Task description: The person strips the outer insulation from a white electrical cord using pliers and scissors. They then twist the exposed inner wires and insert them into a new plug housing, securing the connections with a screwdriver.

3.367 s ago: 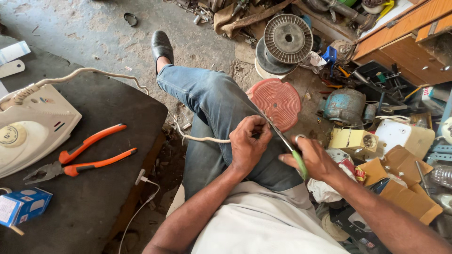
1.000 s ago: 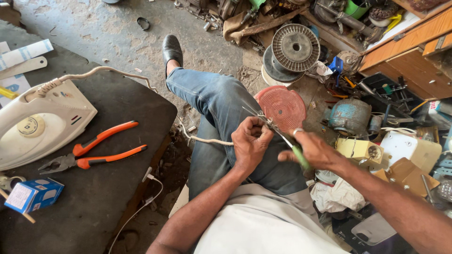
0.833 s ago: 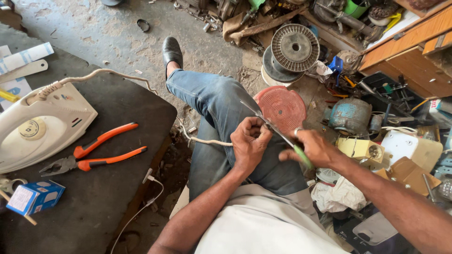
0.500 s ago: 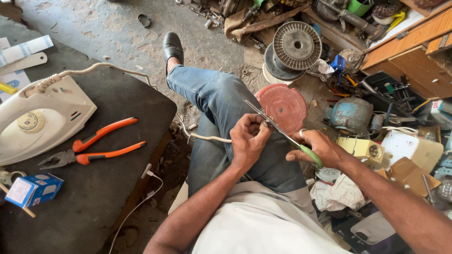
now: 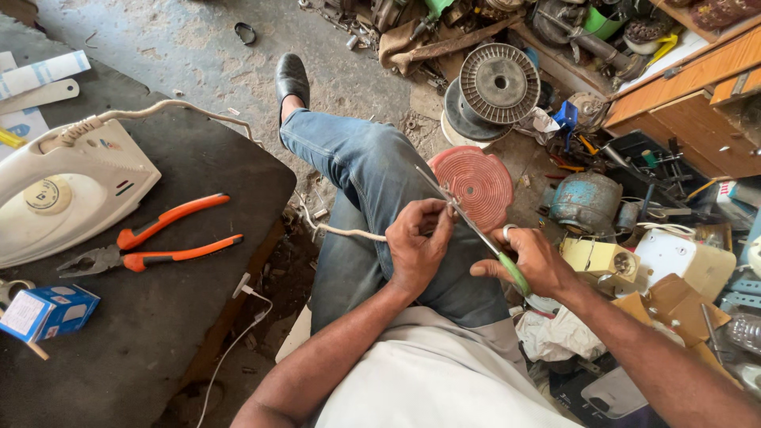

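Over my lap, my left hand (image 5: 416, 246) pinches the end of a white cord (image 5: 349, 231) that trails left toward the black table (image 5: 158, 341). My right hand (image 5: 533, 260) grips a pair of scissors with green handles (image 5: 476, 230); the long blades point up-left and meet the cord end at my left fingertips. On the table's left side lies the white clothes iron (image 5: 63, 190), and the cord loops round from its back end. I sit with my jeans-clad leg (image 5: 365, 182) stretched out across the concrete floor.
Orange-handled pliers (image 5: 151, 242) and a small blue box (image 5: 47, 311) lie on the table. A thin white cable (image 5: 238, 317) hangs off its edge. To the right are a red ribbed disc (image 5: 476, 182), a wire spool (image 5: 499, 83), a blue motor (image 5: 585, 202) and cluttered parts.
My hands stay together on the cord and scissors. The view has shifted slightly, and the scissor blades sit a little higher against the cord end.
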